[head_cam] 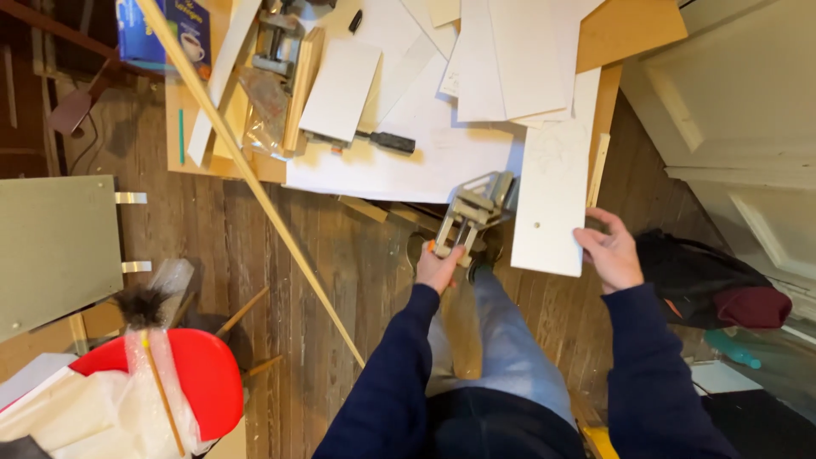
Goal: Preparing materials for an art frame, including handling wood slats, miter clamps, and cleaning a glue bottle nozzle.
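Metal clamp (473, 217) gripped in left hand (438, 268), right hand (610, 253) gripping white board (552, 200)

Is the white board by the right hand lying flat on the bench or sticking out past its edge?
Sticking out. The white board overhangs the bench edge above the floor; the right hand grips its lower corner.

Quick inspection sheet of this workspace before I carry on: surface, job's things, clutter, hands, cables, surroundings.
Surface: low board platform on plank floor, covered with white sheets.
Job's things: metal clamp; white panel overhanging the platform edge.
Clutter: screwdriver, second clamp, long wooden strip, blue box.
Hands: left hand grips the metal clamp; right hand holds the white panel's lower corner.
Cables: nothing seen.
Surroundings: red chair, white door, dark bag.
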